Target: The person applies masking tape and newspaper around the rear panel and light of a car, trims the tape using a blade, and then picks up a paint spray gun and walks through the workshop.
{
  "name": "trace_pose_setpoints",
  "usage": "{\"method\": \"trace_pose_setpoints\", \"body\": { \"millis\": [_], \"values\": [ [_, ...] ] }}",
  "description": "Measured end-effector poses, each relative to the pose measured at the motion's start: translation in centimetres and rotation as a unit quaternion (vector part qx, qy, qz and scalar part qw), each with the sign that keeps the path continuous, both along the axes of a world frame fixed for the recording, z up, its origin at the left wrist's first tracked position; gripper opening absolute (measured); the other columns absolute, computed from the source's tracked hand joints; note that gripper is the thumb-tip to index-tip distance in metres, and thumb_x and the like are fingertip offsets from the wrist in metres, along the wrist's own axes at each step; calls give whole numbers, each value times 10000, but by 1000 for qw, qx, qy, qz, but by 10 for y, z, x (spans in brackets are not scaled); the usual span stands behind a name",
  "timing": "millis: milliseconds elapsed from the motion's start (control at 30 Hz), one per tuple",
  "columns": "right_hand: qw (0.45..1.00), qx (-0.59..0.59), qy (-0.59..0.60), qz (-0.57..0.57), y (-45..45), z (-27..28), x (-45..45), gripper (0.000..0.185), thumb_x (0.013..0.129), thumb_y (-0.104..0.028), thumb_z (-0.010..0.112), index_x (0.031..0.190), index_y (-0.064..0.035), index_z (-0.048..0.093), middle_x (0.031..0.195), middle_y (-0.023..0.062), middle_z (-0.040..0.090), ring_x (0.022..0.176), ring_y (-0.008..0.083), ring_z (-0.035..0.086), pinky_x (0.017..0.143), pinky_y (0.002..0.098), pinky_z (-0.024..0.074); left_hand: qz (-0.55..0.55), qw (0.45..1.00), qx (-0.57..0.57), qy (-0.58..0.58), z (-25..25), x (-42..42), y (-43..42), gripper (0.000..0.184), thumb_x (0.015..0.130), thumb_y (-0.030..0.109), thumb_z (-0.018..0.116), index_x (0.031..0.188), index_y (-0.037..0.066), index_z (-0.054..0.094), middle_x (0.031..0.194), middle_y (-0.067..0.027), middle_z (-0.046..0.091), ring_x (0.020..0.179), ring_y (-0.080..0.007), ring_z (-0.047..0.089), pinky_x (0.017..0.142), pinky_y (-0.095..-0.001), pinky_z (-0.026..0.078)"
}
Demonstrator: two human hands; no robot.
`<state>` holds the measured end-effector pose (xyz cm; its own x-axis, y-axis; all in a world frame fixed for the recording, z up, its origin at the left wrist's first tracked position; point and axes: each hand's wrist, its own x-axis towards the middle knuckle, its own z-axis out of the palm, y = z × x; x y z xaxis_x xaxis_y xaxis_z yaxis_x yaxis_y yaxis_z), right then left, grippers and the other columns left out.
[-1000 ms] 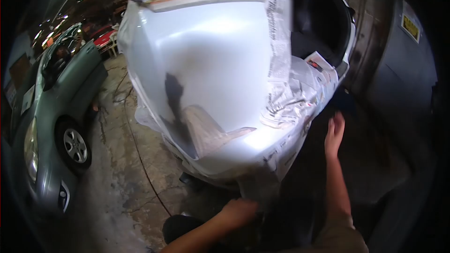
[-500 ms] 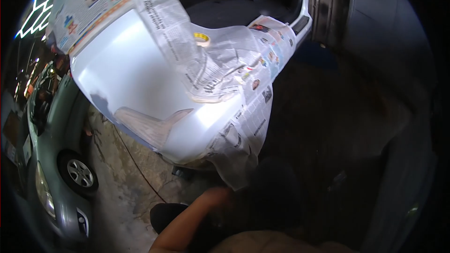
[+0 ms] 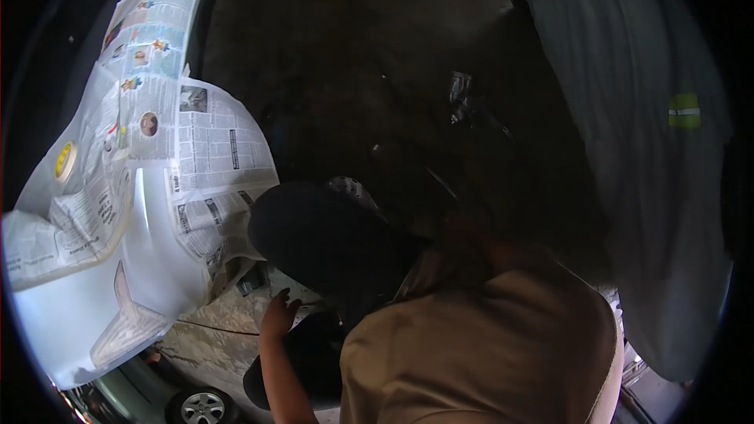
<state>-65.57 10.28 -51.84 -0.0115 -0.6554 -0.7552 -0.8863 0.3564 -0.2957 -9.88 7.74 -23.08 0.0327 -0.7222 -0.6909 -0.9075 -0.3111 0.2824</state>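
Observation:
My left hand [image 3: 280, 314] is low in the view, beside my dark-clad knee [image 3: 322, 224], with its fingers apart and nothing seen in them. To its upper left stands a white car body panel [image 3: 157, 228] with a dull grey-brown patch [image 3: 128, 330] near its lower edge. Newspaper sheets [image 3: 220, 141] cover the panel's upper part and side. A roll of masking tape [image 3: 66, 160] rests on the newspaper. My right arm reaches forward into deep shadow, and my right hand [image 3: 465, 229] is too dark to make out its fingers.
A shiny object [image 3: 460, 88], its kind unclear, lies on the dark floor ahead. A grey cover [image 3: 636, 126] with a yellow-green patch hangs along the right. Another car's wheel [image 3: 203, 408] shows at the bottom left. A thin dark cable [image 3: 216, 328] crosses the floor.
My view has swung to the right, so the panel and newspaper now sit at the left. My torso, knees and the grey cover show more fully. The tape roll still lies on the newspaper.

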Motion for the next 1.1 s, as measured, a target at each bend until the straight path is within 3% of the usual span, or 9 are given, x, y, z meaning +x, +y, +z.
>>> {"method": "trace_pose_setpoints", "body": {
  "millis": [333, 400, 467, 600, 733, 900, 967, 1033, 1100],
  "values": [
    [968, -69, 114, -210, -51, -45, -18, 353, 964, -295, 591, 1236, -76, 642, 1203, 219, 700, 1108, 442, 682, 929, 546, 559, 9, 1000, -11, -20, -10, 11, 20, 588, 948, 360, 690, 1404, 16, 553, 1289, -283, 645, 1192, -439, 627, 986, -490, 511],
    [977, -42, 102, -184, -73, 1, -13, 332, 1010, -269, 534, 1262, -81, 643, 1280, 219, 675, 1203, 422, 648, 1000, 556, 518, 7, 998, -19, -51, -9, 17, 27, 614, 958, 407, 664, 1432, 38, 539, 1332, -282, 621, 1213, -446, 613, 1010, -502, 499],
    [982, -49, 150, -102, -64, -118, -42, 367, 1029, -277, 508, 1301, -68, 637, 1292, 195, 671, 1205, 385, 659, 1003, 533, 532, -8, 997, -3, -72, -5, 18, 35, 637, 969, 459, 625, 1460, 65, 525, 1378, -284, 591, 1243, -452, 593, 1040, -516, 482],
    [984, -10, 130, -122, -70, -79, -41, 331, 1027, -259, 521, 1261, -59, 643, 1227, 184, 666, 1137, 341, 650, 960, 498, 527, -1, 995, 57, -84, 26, -4, 23, 631, 970, 465, 610, 1467, 87, 524, 1387, -282, 585, 1270, -442, 578, 1061, -521, 466],
    [984, -35, 106, -138, -73, -59, -30, 296, 1024, -241, 535, 1220, -51, 649, 1162, 172, 661, 1069, 296, 640, 917, 463, 522, -45, 997, -15, -60, 23, 6, 15, 619, 963, 457, 614, 1458, 94, 530, 1373, -263, 601, 1243, -440, 594, 1041, -521, 478],
    [944, -284, -48, -159, -162, -28, 16, 254, 1021, -219, 552, 1170, -41, 656, 1080, 158, 654, 983, 240, 628, 863, 420, 515, -69, 996, -49, -37, 26, 15, -7, 642, 957, 462, 626, 1483, 110, 518, 1383, -254, 603, 1241, -426, 599, 1041, -506, 479],
    [820, -348, -343, -298, -261, 32, 65, 200, 991, -220, 610, 1059, -35, 643, 936, 111, 630, 843, 169, 582, 738, 375, 493, -60, 996, -63, -28, -5, 30, -9, 648, 953, 465, 634, 1484, 114, 516, 1384, -240, 609, 1244, -421, 601, 1038, -506, 481],
    [805, -489, -321, -98, -321, 282, 159, 189, 980, -203, 665, 937, -21, 631, 734, 27, 579, 678, 124, 534, 615, 321, 459, -59, 996, -57, -27, -24, 33, -16, 657, 952, 474, 634, 1491, 121, 507, 1388, -227, 611, 1247, -417, 602, 1039, -510, 479],
    [757, -506, -413, -21, -373, 409, 236, 257, 967, -252, 708, 883, -25, 619, 682, -1, 559, 620, 87, 507, 562, 292, 424, -68, 997, -26, -37, -30, 23, -22, 669, 955, 490, 626, 1504, 132, 491, 1395, -217, 611, 1251, -415, 602, 1043, -517, 475]
  ]
}}
